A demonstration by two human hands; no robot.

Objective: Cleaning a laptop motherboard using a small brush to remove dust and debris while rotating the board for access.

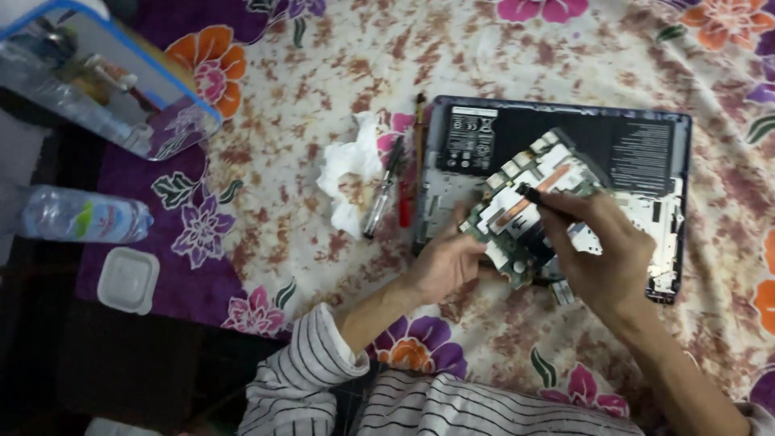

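Two bare hands at work over an opened laptop base (646, 145), dark, lying on a floral bedsheet (323, 73) toward the sheet's right side.

Left hand (444, 262): grip closed on the near-left edge of a green circuit board (525, 202), holding it tilted up above the laptop base. Striped sleeve (299, 371) behind the wrist.

Right hand (605, 254): grip closed around a slim dark tool (537, 196), its tip touching the upper face of the circuit board. Whether it is a brush or a driver cannot be told.

Circuit board: over the middle of the laptop base, copper-coloured strip and white parts visible on top.

Beside the laptop base, left edge: red-handled tool (404, 206) and clear-handled screwdriver (379, 202), lying side by side; crumpled white tissue (347, 173) just left of them.

Far left, at the sheet's edge: clear plastic water bottle (81, 214) on its side; small white lidded container (127, 280) near it; blue-rimmed clear box (105, 73) at the upper left corner.
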